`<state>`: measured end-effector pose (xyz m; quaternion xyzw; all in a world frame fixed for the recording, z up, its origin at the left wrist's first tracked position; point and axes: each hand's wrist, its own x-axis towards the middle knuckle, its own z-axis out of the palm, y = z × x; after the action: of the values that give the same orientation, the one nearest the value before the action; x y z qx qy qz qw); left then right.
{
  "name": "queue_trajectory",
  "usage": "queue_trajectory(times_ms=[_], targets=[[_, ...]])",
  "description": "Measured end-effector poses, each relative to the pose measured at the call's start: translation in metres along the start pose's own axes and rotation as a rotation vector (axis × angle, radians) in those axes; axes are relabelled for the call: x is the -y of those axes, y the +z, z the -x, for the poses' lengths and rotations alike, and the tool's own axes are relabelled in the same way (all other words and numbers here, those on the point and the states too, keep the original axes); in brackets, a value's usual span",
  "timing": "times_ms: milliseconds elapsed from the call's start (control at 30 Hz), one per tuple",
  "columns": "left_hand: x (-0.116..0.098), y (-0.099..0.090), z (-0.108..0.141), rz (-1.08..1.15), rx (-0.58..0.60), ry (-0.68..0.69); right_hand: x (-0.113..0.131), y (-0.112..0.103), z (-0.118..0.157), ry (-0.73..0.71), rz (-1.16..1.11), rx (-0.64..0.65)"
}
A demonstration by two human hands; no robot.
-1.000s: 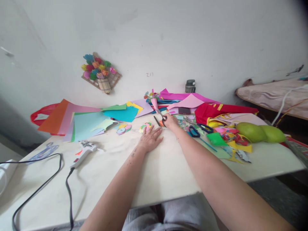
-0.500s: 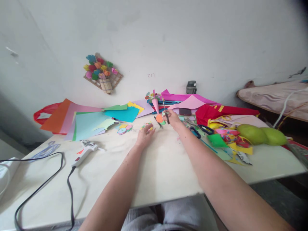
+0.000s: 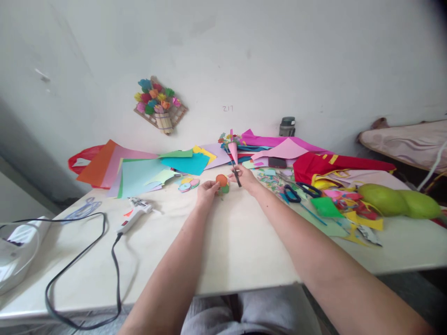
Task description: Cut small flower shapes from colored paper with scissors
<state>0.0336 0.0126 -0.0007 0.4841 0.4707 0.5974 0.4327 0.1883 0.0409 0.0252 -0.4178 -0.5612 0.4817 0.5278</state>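
Observation:
My left hand is closed in a pinch at the edge of an orange paper circle. Just below the circle a green paper piece shows. My right hand is wrapped round a slim dark-handled tool whose thin end points up and away; its exact kind is unclear. The right fingertips come close to the circle's right edge, and whether they touch it I cannot tell. Behind the hands stands a pink paper cone topped with small coloured paper flowers.
Left lie a glue gun with its black cord, and a power strip. Coloured paper sheets and paper discs are behind. Scissors, paper scraps and green fruits lie right.
My left hand has risen from the small paper pieces on the table and now grips the orange circle. The right hand still holds the tool. The view has shifted slightly left.

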Motion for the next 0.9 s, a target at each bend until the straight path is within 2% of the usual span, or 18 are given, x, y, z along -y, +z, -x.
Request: queue_trajectory(times_ms=[267, 467, 733, 833, 900], targets=[[-0.015, -0.005, 0.011, 0.071, 0.125, 0.01, 0.002, -0.002, 0.003, -0.012, -0.081, 0.031], [-0.009, -0.008, 0.008, 0.095, 0.198, -0.016, 0.003, -0.001, 0.003, -0.021, -0.096, 0.017], [-0.007, -0.006, 0.006, 0.053, 0.168, 0.029, 0.008, 0.011, 0.007, -0.015, -0.054, 0.012], [-0.011, -0.004, 0.009, 0.056, 0.101, 0.003, 0.01, 0.015, 0.009, -0.016, -0.046, 0.007], [-0.014, -0.003, 0.011, 0.066, 0.108, -0.019, 0.011, 0.016, 0.01, -0.012, -0.058, 0.015]])
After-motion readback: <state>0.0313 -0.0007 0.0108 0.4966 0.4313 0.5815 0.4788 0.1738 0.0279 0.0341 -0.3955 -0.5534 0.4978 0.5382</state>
